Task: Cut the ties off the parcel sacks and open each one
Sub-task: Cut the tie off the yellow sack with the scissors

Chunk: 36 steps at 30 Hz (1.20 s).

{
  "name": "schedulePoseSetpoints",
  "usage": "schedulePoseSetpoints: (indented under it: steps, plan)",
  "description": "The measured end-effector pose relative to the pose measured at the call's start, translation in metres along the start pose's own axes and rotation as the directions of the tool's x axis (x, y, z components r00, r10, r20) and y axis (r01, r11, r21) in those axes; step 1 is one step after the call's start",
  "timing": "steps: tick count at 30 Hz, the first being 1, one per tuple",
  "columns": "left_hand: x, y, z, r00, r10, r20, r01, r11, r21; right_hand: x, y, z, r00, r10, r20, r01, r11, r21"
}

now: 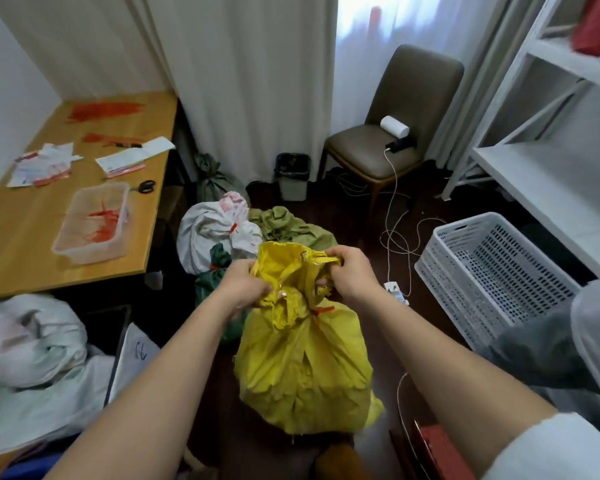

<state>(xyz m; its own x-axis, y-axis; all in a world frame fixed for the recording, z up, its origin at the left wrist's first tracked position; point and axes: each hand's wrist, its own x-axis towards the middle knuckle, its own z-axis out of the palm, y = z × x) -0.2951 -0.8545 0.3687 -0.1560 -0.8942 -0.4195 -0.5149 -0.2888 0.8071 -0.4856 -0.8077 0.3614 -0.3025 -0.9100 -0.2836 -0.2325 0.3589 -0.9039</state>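
Hands, left (245,284) and right (349,271), each grip yellow sack (302,368) gathered neck above dark floor (361,216).

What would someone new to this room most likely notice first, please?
Probably the bright yellow sack on the floor at the centre, its gathered neck gripped by the left hand and the right hand. Next, the red ties in a clear tub on the wooden table to the left.

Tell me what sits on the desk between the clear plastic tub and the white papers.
In the head view, only black-handled scissors lie between the clear tub and the papers; otherwise bare wood.
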Motion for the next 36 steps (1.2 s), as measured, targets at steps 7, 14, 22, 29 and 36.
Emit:
schedulePoseSetpoints:
  steps: [7,14,22,29,36]
  plan:
    - [0.141,0.098,0.020,0.999,-0.049,-0.016,0.042,0.949,-0.311,0.139,-0.044,-0.068,0.988,-0.105,-0.111,0.096,0.991,-0.089]
    - [0.264,0.196,0.008,0.999,0.022,-0.044,-0.039,0.895,-0.445,0.280,-0.117,-0.102,0.951,-0.255,-0.176,0.225,0.959,-0.174]
    - [0.409,0.306,-0.003,0.994,0.087,-0.071,-0.112,0.846,-0.522,0.442,-0.191,-0.135,0.931,-0.304,-0.203,0.262,0.942,-0.212]
    - [0.518,0.367,-0.001,0.999,0.008,-0.046,-0.034,0.793,-0.608,0.574,-0.214,-0.161,0.948,-0.269,-0.173,0.244,0.958,-0.150]
    - [0.611,0.371,0.002,0.972,-0.180,-0.148,0.009,0.665,-0.747,0.702,-0.218,-0.164,0.975,-0.211,0.075,0.216,0.974,-0.064]
